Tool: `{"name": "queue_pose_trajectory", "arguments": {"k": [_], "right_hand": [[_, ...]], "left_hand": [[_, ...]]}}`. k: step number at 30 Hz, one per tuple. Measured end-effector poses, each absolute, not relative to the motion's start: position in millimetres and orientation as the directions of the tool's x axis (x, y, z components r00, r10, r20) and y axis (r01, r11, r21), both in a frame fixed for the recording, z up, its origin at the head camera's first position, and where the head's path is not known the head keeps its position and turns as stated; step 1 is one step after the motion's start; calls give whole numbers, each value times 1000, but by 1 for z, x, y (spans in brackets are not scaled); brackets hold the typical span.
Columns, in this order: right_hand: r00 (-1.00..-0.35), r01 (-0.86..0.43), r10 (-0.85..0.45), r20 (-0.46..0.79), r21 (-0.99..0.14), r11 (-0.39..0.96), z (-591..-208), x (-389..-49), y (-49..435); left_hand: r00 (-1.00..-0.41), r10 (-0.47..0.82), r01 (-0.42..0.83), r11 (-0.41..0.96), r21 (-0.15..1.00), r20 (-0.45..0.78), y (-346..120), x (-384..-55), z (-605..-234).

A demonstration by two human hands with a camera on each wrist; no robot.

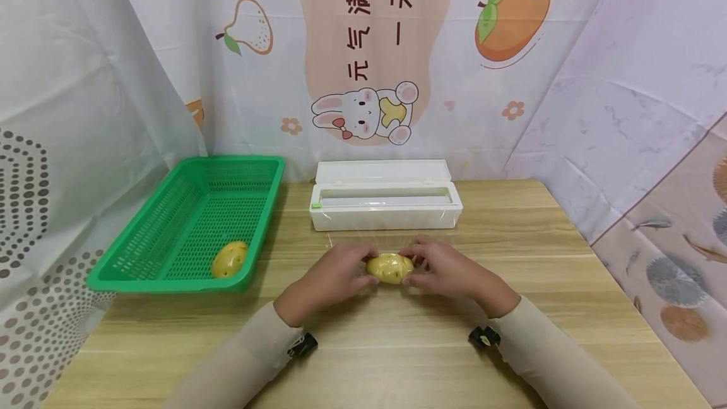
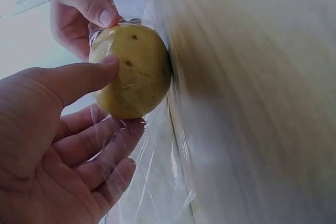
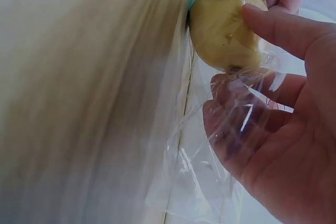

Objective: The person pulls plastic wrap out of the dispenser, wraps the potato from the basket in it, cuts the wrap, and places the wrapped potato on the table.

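A yellow potato (image 1: 389, 269), partly covered by clear cling film (image 2: 149, 166), rests on the table between both hands. At its left end my left hand (image 1: 345, 270) holds it, the thumb (image 2: 89, 80) on its near side and the fingers behind the film. My right hand (image 1: 444, 268) grips the opposite end likewise, its thumb (image 3: 278, 29) against the wrapped skin. Loose film (image 3: 194, 182) hangs past the fingers in both wrist views. Just beyond the hands stands a white cling film dispenser (image 1: 386, 218), its lid (image 1: 383, 171) raised and a roll (image 1: 386, 201) inside.
To the left sits a green plastic basket (image 1: 264, 223) with another potato (image 1: 230, 260) in its near right corner. A printed curtain (image 1: 255, 100) hangs along the back edge of the wooden table (image 1: 511, 226).
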State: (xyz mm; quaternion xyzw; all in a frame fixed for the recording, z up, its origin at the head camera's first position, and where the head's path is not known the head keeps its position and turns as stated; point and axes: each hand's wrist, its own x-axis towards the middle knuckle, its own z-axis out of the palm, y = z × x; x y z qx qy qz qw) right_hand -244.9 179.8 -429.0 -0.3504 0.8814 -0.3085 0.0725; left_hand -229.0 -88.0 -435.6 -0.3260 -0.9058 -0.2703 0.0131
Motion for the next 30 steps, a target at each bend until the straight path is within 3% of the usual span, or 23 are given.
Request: {"name": "queue_pose_trajectory", "arguments": {"k": [10,18,26,30], "right_hand": [[-746,-560,-661,74,-606,565,-432,-254,181],[-773,-498,-631,61,-675,544,-435,-264,182],[-785,-484,-618,35,-657,578,-432,-272,181],[-779,-507,-626,41,-629,589,-432,-278,182]], "left_hand": [[-801,586,529,593,607,124,-93,-238,-438],[-806,576,537,614,579,136,-96,-247,-439],[-878,478,365,617,697,36,-97,-258,-442],[-882,470,354,602,716,41,-100,-262,-442]]}}
